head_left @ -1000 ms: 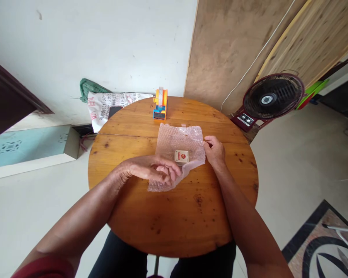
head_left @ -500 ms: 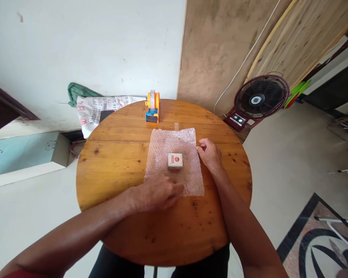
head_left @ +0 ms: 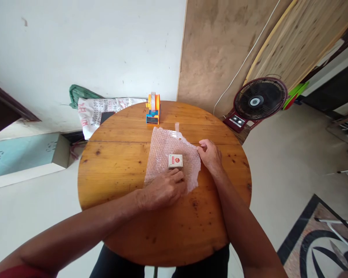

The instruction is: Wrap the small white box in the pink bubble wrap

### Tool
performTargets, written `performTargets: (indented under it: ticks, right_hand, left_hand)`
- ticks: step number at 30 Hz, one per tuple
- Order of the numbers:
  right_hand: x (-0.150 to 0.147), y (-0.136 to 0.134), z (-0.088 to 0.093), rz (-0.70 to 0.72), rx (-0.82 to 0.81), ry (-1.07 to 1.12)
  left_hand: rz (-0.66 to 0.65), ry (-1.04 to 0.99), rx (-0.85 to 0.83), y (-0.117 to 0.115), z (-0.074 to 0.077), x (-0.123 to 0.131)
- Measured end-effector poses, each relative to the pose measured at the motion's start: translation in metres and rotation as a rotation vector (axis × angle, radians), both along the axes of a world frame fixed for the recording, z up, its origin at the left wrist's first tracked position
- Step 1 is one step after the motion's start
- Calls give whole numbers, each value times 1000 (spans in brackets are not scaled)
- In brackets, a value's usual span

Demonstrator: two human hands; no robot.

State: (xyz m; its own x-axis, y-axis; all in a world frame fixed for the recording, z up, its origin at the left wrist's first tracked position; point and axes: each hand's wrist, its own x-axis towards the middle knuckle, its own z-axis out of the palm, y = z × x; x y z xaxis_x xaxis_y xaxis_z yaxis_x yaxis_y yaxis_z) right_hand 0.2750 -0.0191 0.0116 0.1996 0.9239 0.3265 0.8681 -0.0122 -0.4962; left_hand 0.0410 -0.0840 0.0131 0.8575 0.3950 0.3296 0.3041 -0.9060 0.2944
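Our left hand lies knuckles up on the near edge of the bubble wrap. Its fingers are bent, and the tips touch the near side of the small box. We cannot tell whether they have hold of the sheet or only press on it. The box sits on the wrap near the middle of the round wooden counter, its white top with a red mark facing up.

Our right hand is at the right edge of the wrap, mostly closed, with thumb and forefinger pinching that edge. The sheet is rumpled there and lifts a little off the wood. A short strip of tape sticks up from the wrap's far edge.

At the far edge of the counter stands an orange and blue tape dispenser, well apart from both hands. On the floor beyond, a printed sack leans at the wall, and a fan stands off to the right.
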Motion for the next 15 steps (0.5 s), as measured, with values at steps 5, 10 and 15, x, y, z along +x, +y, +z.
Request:
performTargets:
  ticks: [5,10,15]
  right_hand:
    - [-8,-14,20,48,268,223]
    - [-27,-50,54,373,184,399]
    - [-44,-68,68,708,51,398]
  left_hand:
    - [-33,13,42,-1,-5,3]
    - [-41,-14,21,0,-6,3]
    - [-28,-27,-2,-1,-11,6]
